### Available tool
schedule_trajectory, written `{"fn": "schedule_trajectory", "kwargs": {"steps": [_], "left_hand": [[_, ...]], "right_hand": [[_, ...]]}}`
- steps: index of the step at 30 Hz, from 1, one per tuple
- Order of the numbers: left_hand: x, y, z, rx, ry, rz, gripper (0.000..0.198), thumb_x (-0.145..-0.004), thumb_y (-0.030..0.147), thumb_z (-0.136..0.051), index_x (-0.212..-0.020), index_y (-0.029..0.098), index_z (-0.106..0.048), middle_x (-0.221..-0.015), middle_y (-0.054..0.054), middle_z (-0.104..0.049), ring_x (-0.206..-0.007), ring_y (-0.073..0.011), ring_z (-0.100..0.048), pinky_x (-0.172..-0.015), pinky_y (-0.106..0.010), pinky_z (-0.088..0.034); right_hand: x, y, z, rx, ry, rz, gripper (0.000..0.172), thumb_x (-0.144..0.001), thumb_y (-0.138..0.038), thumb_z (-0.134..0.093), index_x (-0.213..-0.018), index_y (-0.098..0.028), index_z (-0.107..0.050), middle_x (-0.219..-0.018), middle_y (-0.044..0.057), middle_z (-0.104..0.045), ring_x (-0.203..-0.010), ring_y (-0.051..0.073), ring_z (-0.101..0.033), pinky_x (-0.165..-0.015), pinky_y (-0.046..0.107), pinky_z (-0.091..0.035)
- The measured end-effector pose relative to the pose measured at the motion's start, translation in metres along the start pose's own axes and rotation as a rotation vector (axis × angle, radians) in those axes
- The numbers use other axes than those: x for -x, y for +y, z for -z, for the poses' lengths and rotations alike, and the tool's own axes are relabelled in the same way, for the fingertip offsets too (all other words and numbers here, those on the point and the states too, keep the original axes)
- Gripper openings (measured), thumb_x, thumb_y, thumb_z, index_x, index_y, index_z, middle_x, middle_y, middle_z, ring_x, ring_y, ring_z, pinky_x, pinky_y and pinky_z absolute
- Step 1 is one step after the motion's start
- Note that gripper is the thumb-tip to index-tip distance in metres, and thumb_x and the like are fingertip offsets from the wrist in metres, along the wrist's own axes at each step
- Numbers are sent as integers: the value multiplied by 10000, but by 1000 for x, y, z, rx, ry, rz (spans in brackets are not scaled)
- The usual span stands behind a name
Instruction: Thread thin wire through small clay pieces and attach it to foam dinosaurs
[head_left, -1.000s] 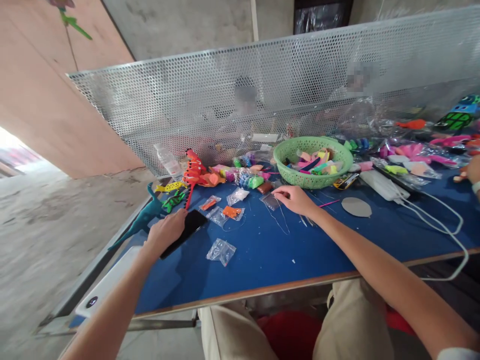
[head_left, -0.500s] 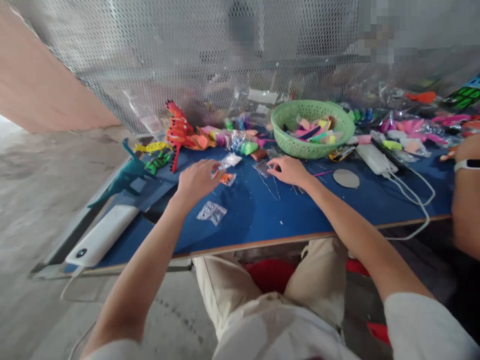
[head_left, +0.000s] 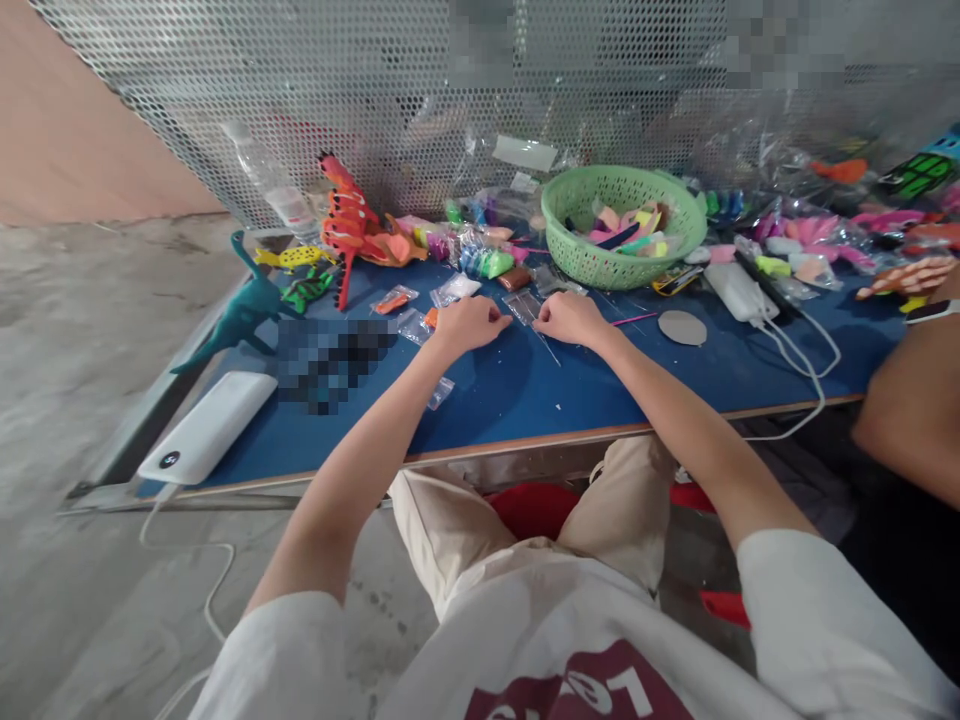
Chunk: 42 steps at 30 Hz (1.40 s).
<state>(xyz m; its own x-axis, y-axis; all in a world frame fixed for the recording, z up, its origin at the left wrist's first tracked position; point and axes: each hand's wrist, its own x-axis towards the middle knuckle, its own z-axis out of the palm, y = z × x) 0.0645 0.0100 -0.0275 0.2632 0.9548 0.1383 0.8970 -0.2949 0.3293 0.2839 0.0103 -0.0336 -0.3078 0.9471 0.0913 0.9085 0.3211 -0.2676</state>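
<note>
My left hand [head_left: 472, 324] is over the blue table, its fingers curled together beside small clear packets; whatever it may pinch is too small to make out. Close to its right, my right hand [head_left: 571, 318] has its fingertips pressed together at the edge of a small clear bag [head_left: 523, 304]. A thin wire [head_left: 548, 347] lies below those fingertips. Left of my left hand are an orange packet [head_left: 394, 300] and a white packet [head_left: 455, 289]. Another clear packet [head_left: 441, 392] lies nearer the table's front edge, partly behind my left forearm.
A green basket [head_left: 622, 270] of coloured pieces stands behind my right hand. Dinosaur figures, red [head_left: 349, 225] and teal [head_left: 251, 310], and a white power bank [head_left: 210, 425] are at the left. A grey disc [head_left: 682, 328], cabled white device [head_left: 739, 292] and another person's arm [head_left: 911, 400] are at the right.
My left hand has moved right, towards my right hand, and its fingers have drawn together. My right hand stays by the clear bag. The camera view has shifted slightly.
</note>
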Motion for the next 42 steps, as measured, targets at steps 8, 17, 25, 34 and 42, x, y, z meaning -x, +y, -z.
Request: {"fn": "schedule_trajectory", "kwargs": {"steps": [8, 17, 25, 34, 42], "left_hand": [[7, 1, 8, 361, 143, -58, 670, -983, 659, -340, -842, 166, -771, -687, -65, -700, -604, -162, -587, -644, -278, -423], [12, 1, 11, 439, 215, -191, 592, -964, 623, -438, -980, 137, -774, -703, -48, -708, -646, -167, -605, -619, -261, -407], [11, 1, 9, 422, 220, -268, 375, -950, 458, -538, -970, 164, -769, -858, -54, -763, -722, -171, -636, -669, -270, -444], [10, -7, 14, 225, 344, -227, 276, -952, 397, -557, -987, 232, -776, -816, -46, -767, -728, -193, -678, -700, -279, -457], [11, -24, 12, 297, 340, -235, 271, -963, 362, -535, -890, 224, -756, -792, -25, -761, -664, -164, -637, -684, -270, -460]], "right_hand": [[-11, -21, 38, -9, 153, -5, 245, -897, -361, -619, -802, -184, -757, -786, 75, -749, -762, 218, -672, -683, 295, -438], [-20, -48, 23, 29, 379, -27, 266, -942, -408, -574, -928, -192, -729, -881, 102, -763, -861, 245, -688, -728, 302, -423], [-9, -40, 8, -50, 401, 28, 213, -922, -377, -581, -871, -214, -710, -818, 57, -759, -782, 219, -687, -661, 277, -379], [-15, -27, 2, -226, 366, 110, 233, -927, -385, -583, -855, -201, -705, -801, 56, -753, -755, 201, -680, -658, 261, -401], [-12, -33, -5, -281, 374, 144, 196, -905, -362, -616, -847, -198, -706, -787, 52, -751, -707, 198, -672, -633, 268, -408]]}}
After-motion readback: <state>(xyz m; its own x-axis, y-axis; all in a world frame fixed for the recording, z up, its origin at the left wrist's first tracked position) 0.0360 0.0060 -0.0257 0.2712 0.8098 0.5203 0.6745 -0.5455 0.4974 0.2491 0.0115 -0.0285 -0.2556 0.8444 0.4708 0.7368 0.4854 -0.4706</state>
